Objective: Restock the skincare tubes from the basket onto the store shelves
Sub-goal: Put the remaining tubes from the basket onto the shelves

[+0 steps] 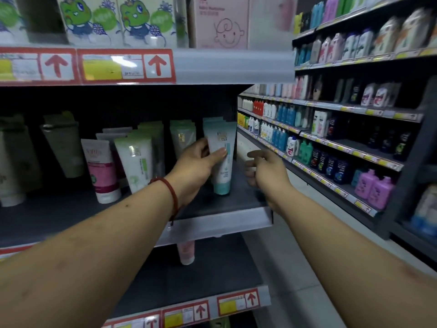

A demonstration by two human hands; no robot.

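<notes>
1. Far left of the dark grey metal shelf (71,216), dull olive-green plastic tubes (63,147) stand cap-down and lean toward the back.
2. Next along is a white tube with a pink label band (104,171), upright on its white cap. Just beside it is a white tube with green print (136,162), tilted to the left.
3. On the dark shelf below (201,275), a single pale pink tube (186,253) stands cap-down, its top hidden by the upper shelf's front rim.
4. Here's the left hand (197,162), a red cord bracelet (170,190) on its wrist, reaching in over the front edge.
5. It grips the white-and-teal skincare tube (223,171), thumb across the front and fingers (201,144) wrapped round its left side. The tube is upright and cap-down near the shelf's right edge, with more of the same ranked behind it.
6. The right hand (262,171) hovers just off the shelf's right edge, fingers loosely curled, holding nothing.
7. Far right, aisle shelving (343,147) carries rows of coloured bottles.
</notes>
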